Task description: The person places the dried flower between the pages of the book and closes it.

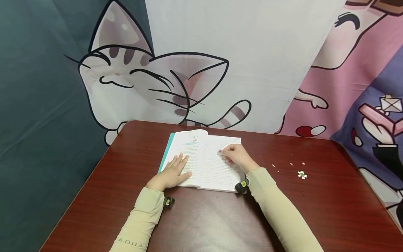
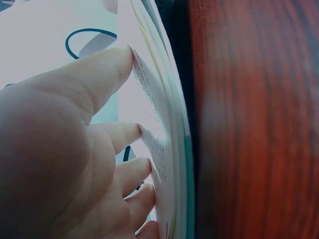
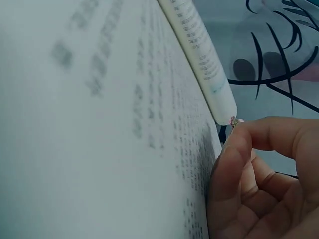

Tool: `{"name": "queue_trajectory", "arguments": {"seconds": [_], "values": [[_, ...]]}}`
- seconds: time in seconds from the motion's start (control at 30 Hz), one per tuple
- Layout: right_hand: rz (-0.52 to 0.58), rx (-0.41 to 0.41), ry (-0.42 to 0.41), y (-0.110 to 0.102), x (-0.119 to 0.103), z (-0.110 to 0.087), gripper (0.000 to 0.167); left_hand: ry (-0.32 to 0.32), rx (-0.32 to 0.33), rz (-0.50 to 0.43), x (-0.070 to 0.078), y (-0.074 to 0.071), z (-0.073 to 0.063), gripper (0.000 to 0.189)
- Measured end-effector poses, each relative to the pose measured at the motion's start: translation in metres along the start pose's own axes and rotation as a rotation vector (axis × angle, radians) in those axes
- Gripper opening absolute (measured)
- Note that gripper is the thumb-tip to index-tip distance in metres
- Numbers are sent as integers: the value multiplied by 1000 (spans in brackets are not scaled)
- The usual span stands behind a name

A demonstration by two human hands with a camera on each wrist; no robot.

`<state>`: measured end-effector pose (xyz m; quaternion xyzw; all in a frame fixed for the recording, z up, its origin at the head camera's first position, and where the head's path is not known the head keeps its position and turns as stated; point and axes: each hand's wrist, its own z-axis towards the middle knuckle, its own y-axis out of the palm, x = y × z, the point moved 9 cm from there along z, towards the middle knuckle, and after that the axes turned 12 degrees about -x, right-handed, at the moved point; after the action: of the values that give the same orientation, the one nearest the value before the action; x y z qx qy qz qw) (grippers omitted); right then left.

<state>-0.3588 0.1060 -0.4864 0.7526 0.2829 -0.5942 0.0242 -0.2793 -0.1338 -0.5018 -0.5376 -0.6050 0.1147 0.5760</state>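
An open book with printed pages and a teal cover edge lies on the table. My left hand rests on its left page with fingers spread, and the fingertips press the paper in the left wrist view. Over the right page, my right hand pinches a small dried flower between thumb and forefinger, close above the print. Only the flower's pinkish tip shows past the fingertips; the rest is hidden by them. The other right fingers curl in beneath.
To the right on the dark red table lies a white flower with a green centre. Several loose white petals are scattered between it and the book. A cloth with cartoon cats hangs behind the table's far edge.
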Motion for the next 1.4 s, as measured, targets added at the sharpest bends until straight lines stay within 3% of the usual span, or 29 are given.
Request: {"name": "queue_trajectory", "arguments": {"seconds": [0.4, 0.57, 0.83, 1.03, 1.23, 1.4], "values": [[15, 11, 56, 1, 8, 5, 19, -9, -4, -4, 9, -2, -5, 76], [102, 25, 50, -1, 12, 4, 23, 2, -2, 4, 17, -5, -9, 74], [140, -30, -39, -1, 16, -1, 19, -6, -18, 7, 20, -6, -8, 74], [201, -84, -95, -6, 24, -13, 22, 1, -7, 6, 10, 0, 0, 76], [257, -22, -71, -20, 33, -26, 21, -12, -24, 25, 1, 6, 5, 78], [98, 113, -44, -38, 29, -32, 24, 7, 7, 0, 3, -1, 0, 77]]}}
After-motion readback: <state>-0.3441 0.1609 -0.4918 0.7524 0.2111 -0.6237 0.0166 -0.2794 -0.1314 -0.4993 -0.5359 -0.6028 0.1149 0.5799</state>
